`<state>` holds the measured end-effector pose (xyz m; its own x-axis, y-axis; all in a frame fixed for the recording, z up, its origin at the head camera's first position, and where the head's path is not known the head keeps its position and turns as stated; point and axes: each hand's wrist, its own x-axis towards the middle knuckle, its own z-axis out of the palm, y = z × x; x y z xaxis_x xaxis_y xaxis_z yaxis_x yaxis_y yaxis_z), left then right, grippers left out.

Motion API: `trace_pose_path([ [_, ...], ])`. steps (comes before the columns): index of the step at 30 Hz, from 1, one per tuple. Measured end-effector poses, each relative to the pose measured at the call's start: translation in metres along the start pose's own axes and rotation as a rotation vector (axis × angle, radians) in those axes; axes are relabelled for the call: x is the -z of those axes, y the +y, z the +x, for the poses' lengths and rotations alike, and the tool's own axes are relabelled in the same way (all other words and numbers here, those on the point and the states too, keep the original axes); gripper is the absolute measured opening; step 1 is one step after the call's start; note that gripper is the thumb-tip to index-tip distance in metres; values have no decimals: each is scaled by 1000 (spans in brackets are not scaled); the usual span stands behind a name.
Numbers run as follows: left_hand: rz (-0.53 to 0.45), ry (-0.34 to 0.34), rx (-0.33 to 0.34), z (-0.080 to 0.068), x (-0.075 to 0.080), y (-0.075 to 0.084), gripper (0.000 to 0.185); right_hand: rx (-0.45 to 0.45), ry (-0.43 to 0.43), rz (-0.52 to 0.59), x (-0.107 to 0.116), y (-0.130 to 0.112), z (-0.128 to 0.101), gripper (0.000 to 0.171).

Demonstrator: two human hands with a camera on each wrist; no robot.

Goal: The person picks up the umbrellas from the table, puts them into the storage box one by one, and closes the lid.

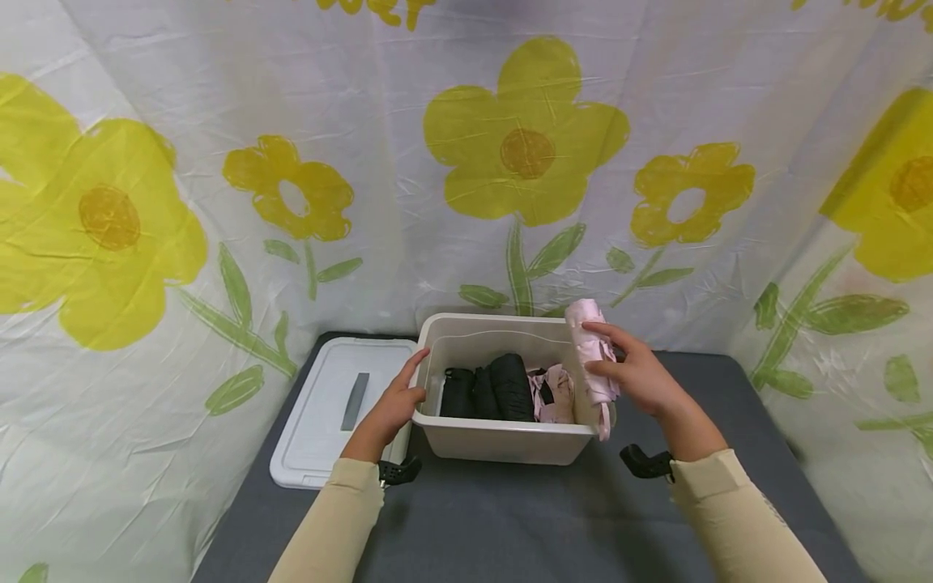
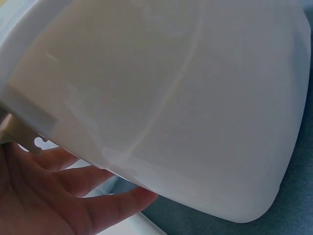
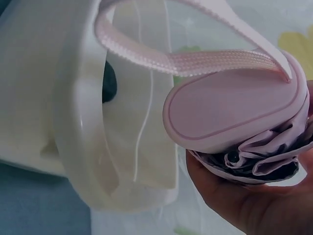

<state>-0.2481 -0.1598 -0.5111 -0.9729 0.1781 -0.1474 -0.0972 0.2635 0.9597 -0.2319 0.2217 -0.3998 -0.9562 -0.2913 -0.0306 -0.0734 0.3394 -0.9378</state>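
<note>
The right hand was wrapped around a folded pink fabric umbrella over the cream plastic bin's right rim; light, soft-canopied, it seemed best gripped mid-body. The left hand was laid open against the bin's left wall.

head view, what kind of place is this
Probably a staged recording booth, not a lived-in room: a flower-print sheet hangs as backdrop on all sides of a grey table holding just a storage bin and its lid.
</note>
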Motion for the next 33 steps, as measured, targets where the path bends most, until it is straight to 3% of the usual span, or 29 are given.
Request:
trace_pose_path([
  [15,-18,7,5,-1,0,1,80,-25,-66,-75,-22,7,22,65],
  [20,-13,-12,1,-8,1,14,80,-61,-103,-107,-28,10,26,65],
  [27,-2,-35,0,-24,2,36,79,-96,-110,-234,-35,13,28,63],
  [33,-23,-26,6,-15,2,25,80,-79,-121,-389,-40,12,28,59],
])
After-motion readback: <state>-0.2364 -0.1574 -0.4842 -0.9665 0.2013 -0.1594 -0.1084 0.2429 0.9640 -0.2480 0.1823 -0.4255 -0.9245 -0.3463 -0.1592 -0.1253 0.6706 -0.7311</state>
